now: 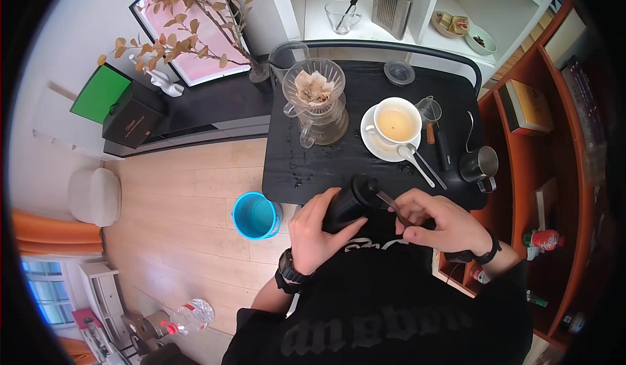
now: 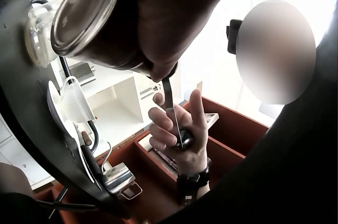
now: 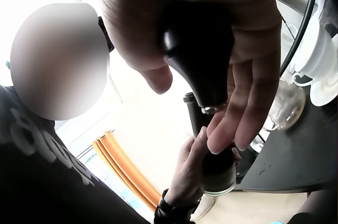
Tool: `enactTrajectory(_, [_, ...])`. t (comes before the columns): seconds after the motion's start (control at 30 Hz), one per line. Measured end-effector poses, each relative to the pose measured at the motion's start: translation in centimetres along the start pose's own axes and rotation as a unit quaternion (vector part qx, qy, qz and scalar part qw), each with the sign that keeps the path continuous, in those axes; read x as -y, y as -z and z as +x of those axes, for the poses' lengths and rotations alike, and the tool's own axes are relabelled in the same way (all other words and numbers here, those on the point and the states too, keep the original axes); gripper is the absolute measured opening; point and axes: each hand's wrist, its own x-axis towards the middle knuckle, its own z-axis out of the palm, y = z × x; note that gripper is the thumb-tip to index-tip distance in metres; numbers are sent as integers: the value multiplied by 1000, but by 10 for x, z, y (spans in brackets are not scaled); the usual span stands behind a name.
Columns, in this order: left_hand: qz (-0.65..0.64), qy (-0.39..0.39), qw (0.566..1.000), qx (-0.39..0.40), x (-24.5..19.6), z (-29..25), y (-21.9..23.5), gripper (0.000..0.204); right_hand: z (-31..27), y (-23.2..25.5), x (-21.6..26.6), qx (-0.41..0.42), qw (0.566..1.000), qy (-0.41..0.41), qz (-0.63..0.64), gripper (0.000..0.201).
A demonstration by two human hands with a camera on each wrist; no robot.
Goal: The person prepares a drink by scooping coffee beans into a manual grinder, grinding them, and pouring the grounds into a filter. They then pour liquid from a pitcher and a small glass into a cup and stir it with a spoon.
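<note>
A black hand coffee grinder [image 1: 347, 207] is held tilted in front of the chest. My left hand [image 1: 312, 231] grips it round the body, thumb along the near side. Out of its top comes a thin metal crank arm [image 1: 395, 210], which ends in a black tapered knob [image 3: 199, 58]. Over that knob my right hand [image 1: 450, 221] has its fingers loosely curled, with the knob lying against the palm in the left wrist view. The grinder's round base [image 2: 87, 15] faces the left wrist camera.
On the black table [image 1: 280, 169] stand a glass server with a dripper [image 1: 314, 84] and used filter, a cup [image 1: 398, 120] of milky drink on a saucer with spoons, and a steel pitcher [image 1: 479, 164]. A blue bucket [image 1: 255, 216] is on the floor; a wooden shelf [image 1: 521, 156] stands right.
</note>
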Motion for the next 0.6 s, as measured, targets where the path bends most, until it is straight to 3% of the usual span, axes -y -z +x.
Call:
enactTrajectory(0.07, [-13,9,1000,-13,3,1,-2,55,-6,-4,1,-40,999,-8,-1,39])
enactTrajectory(0.17, [57,6,998,0,-3,9,-6,56,-11,-25,-2,-121,971,20,-205,38])
enactTrajectory(0.23, [76,-2,997,18,-5,12,-8,56,-17,-25,3,-122,947,152,-256,32])
enactTrajectory(0.3, [78,-17,996,50,-8,10,-12,56,-23,-20,15,-101,895,291,-323,30])
enactTrajectory(0.4, [60,-63,990,110,-9,7,-19,58,-17,-15,35,1,843,419,-337,34])
enactTrajectory(0.43, [58,-82,987,125,-8,8,-19,59,-13,-16,36,-24,825,458,-332,36])
enactTrajectory(0.53, [90,-163,967,172,-5,13,-13,58,0,-9,40,-39,798,478,-364,36])
enactTrajectory(0.6, [109,-218,946,214,-3,15,-9,55,16,4,33,-96,782,487,-377,30])
